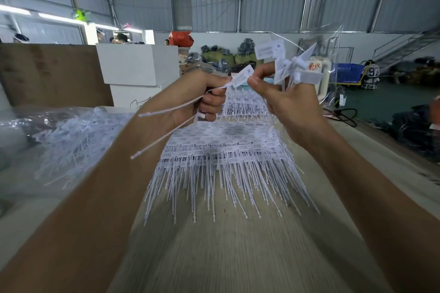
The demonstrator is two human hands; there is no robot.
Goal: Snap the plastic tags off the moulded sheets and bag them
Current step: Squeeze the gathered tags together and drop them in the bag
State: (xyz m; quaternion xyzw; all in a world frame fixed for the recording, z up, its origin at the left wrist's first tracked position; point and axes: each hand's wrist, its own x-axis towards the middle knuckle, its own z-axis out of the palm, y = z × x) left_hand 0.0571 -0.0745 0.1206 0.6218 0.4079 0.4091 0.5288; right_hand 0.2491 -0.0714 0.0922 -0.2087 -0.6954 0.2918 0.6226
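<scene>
Left hand (202, 95) gripping loose tags (164, 123), right hand (283, 100) pinching tag bundle (285, 64), moulded sheets (228, 147) below both

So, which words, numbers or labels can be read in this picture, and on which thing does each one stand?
"9", then a blurred digit: white garment far right.
Printed lines on the tag between left hand and right hand: too blurred to read.
Print on the stacked moulded sheets: too small to read.
Round logo on the white jug: unreadable.

Moulded sheets (221, 150) lie on the table (238, 257), bag (59, 131) to their left.
</scene>
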